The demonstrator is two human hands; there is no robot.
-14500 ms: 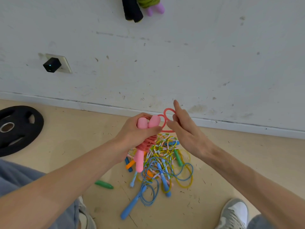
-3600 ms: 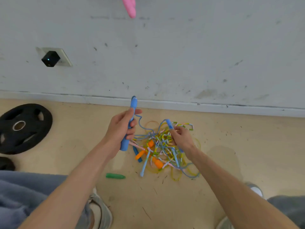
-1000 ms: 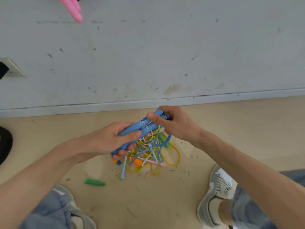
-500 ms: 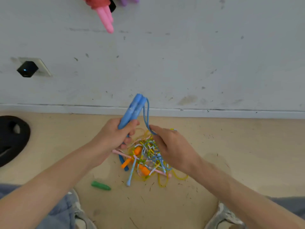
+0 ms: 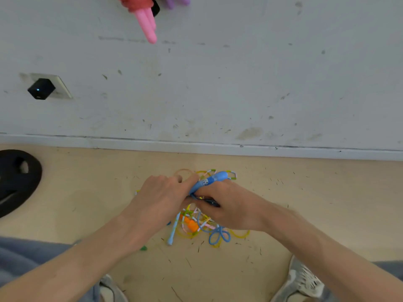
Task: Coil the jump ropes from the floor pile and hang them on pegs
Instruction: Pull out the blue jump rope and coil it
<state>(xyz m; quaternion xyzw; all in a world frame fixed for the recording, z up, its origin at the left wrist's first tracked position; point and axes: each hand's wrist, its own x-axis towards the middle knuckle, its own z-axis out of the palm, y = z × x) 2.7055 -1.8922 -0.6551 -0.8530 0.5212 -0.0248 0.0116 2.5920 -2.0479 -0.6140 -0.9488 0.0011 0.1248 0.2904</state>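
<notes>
My left hand (image 5: 162,198) grips the blue jump rope handles (image 5: 209,181), which point up and to the right over the floor pile (image 5: 196,225). My right hand (image 5: 231,205) is curled close against them, holding the blue cord where it leaves the handles. A loop of blue cord (image 5: 219,235) hangs below my right hand onto the tangle of yellow, orange, pink and light blue ropes. A coiled pink jump rope (image 5: 145,16) hangs on the wall at the top, with a purple one (image 5: 176,1) beside it.
A black weight plate (image 5: 15,182) lies on the floor at the left. A black plug (image 5: 41,88) sits in a wall socket. A green handle (image 5: 144,248) peeks out under my left forearm. My shoes (image 5: 305,280) are at the bottom.
Both hands dropped lower over the pile. The blue handles tilted from upright to pointing right, and my right hand closed in against them on the cord.
</notes>
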